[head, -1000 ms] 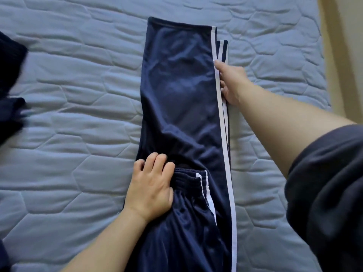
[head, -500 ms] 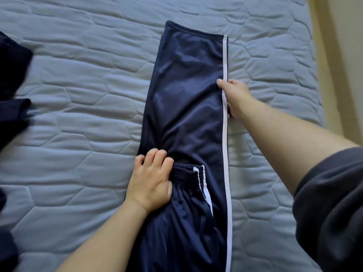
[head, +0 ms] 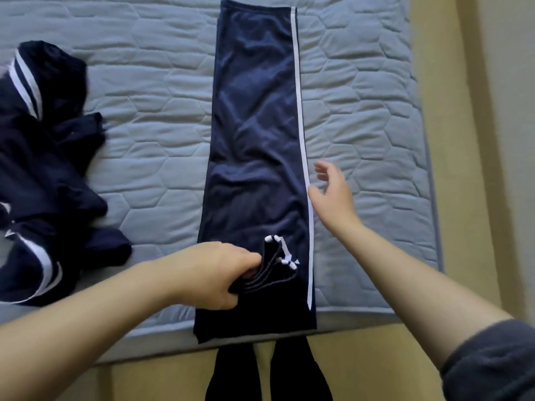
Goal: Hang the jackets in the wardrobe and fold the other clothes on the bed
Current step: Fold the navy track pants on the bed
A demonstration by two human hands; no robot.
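The navy track pants (head: 254, 140) are lying lengthwise on the bed (head: 362, 111), halved leg on leg, not yet folded short. The left hand (head: 214, 273) is gripping the waistband (head: 278, 273) with curled fingers (head: 249, 260); the right hand (head: 333, 192) is hovering alongside, fingers spread. 1 dark clothes heap (head: 43, 169) is waiting.

Quilted bed (head: 362, 111) bears navy trousers (head: 254, 125), crumpled clothes (head: 43, 175)

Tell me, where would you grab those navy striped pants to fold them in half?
Probably the waistband end, where the left hand grips it, coming from the near bed edge: the pants lie flat and lengthwise, so that end can fold toward the far hems.
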